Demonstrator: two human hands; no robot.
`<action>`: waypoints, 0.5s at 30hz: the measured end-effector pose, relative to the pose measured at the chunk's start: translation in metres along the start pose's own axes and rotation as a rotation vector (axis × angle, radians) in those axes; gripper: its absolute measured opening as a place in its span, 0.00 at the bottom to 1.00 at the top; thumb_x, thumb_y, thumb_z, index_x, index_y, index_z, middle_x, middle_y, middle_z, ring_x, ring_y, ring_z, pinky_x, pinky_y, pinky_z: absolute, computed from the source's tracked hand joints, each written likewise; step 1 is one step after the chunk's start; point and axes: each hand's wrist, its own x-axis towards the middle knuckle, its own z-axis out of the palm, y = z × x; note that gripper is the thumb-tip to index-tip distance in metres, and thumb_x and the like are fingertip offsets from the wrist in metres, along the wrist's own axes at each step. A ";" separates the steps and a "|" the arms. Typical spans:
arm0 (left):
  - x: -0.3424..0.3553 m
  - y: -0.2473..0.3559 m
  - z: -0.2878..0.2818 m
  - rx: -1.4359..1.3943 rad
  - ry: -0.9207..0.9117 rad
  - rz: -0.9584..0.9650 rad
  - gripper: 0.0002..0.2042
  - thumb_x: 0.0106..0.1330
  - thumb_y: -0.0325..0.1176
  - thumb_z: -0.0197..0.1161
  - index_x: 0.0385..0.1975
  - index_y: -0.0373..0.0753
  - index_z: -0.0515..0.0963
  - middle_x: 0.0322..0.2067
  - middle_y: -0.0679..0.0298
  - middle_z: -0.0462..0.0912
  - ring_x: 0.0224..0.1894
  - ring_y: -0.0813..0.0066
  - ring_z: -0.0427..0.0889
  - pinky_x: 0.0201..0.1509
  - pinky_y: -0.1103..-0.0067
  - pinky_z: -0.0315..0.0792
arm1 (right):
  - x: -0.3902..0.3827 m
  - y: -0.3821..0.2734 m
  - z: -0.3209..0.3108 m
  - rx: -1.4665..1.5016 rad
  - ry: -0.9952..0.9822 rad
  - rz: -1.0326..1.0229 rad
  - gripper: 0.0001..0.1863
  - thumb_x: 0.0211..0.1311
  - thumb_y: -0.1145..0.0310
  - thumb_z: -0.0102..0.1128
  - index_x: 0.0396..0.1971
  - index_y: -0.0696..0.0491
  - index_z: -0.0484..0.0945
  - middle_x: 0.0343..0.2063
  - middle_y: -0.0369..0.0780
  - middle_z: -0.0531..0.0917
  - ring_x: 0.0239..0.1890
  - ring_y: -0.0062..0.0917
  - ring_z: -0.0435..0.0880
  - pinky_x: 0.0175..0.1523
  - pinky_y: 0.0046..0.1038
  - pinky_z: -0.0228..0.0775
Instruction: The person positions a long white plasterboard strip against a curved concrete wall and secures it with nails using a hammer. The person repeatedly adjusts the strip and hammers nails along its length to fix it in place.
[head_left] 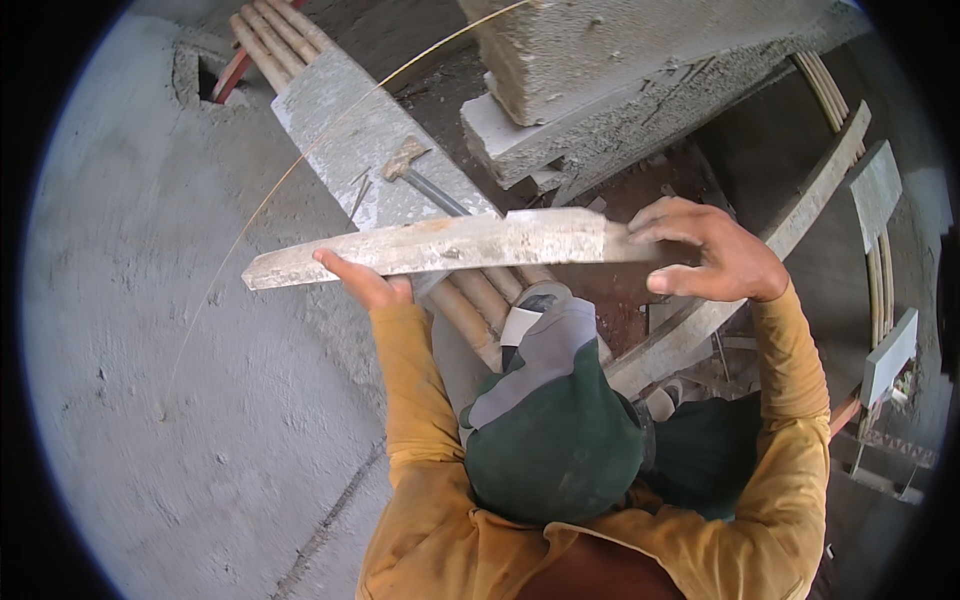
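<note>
A pale, mortar-smeared wooden plank (440,245) lies crosswise in front of me, above my knee. My left hand (365,280) holds it from below near its left part, the thumb along its near side and the other fingers hidden beneath. At the plank's right end is my right hand (715,250), its thumb and fingers spread. Its fingertips are by the end of the wood; whether they touch it I cannot tell. Beyond the plank, a hammer (430,190) with a mortar-crusted head rests on a grey board (350,120), beside a few nails (360,195).
Bamboo poles (470,305) support the board, with my foot on them. A rough plastered wall (200,380) stands on the left, a yellow cord (290,170) in front of it. Concrete ledges (600,100) are ahead. A long curved-looking beam (700,320) runs along the right.
</note>
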 end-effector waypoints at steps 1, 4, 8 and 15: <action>-0.004 -0.002 -0.002 0.015 0.008 -0.015 0.49 0.65 0.69 0.44 0.72 0.35 0.39 0.70 0.44 0.47 0.71 0.48 0.53 0.72 0.59 0.54 | 0.000 -0.005 0.001 -0.033 0.006 0.029 0.23 0.53 0.55 0.68 0.39 0.62 0.81 0.41 0.48 0.81 0.46 0.40 0.80 0.51 0.36 0.71; -0.012 -0.007 -0.007 0.018 0.013 -0.011 0.48 0.66 0.69 0.44 0.71 0.34 0.39 0.70 0.45 0.48 0.71 0.49 0.53 0.72 0.59 0.53 | 0.001 -0.020 0.005 -0.042 0.020 0.020 0.22 0.53 0.55 0.69 0.35 0.61 0.81 0.40 0.47 0.82 0.43 0.42 0.80 0.49 0.37 0.71; -0.014 -0.011 -0.016 -0.009 0.036 0.002 0.48 0.66 0.69 0.43 0.71 0.33 0.40 0.70 0.46 0.49 0.71 0.50 0.53 0.73 0.60 0.53 | -0.010 -0.033 0.017 0.174 -0.191 -0.021 0.23 0.55 0.49 0.67 0.32 0.57 0.83 0.32 0.45 0.83 0.36 0.42 0.82 0.41 0.37 0.73; -0.024 -0.033 -0.017 -0.099 0.096 -0.140 0.48 0.62 0.73 0.44 0.74 0.46 0.39 0.72 0.56 0.48 0.72 0.59 0.53 0.73 0.64 0.49 | 0.001 0.074 0.083 0.437 -0.017 0.543 0.38 0.56 0.48 0.66 0.59 0.61 0.70 0.45 0.46 0.83 0.46 0.28 0.82 0.55 0.31 0.72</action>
